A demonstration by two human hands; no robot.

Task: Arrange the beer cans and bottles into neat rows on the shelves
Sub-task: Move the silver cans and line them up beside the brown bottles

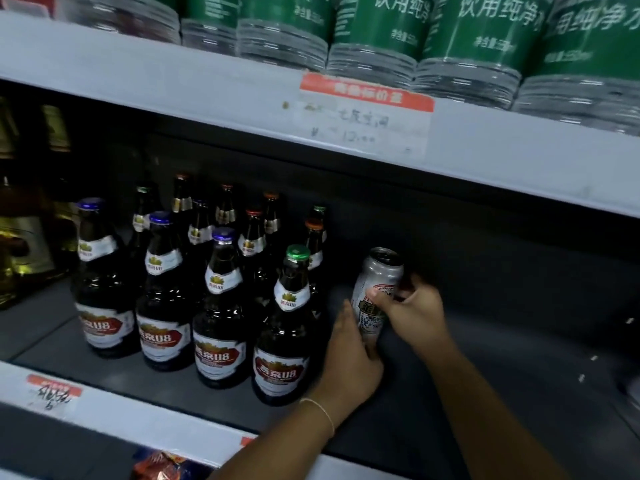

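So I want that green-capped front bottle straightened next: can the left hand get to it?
Probably yes: the left hand sits right beside the green-capped bottle, nothing between, but it's holding the can.

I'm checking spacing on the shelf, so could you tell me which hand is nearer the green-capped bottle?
Left. The left hand lies right beside the green-capped bottle, holding the can; the right hand grips the can's far side.

Dim, shadowed shelf interior (450,271), brighter upper shelf edge (173,88), soft motion blur throughout, wide-angle bending at edges.
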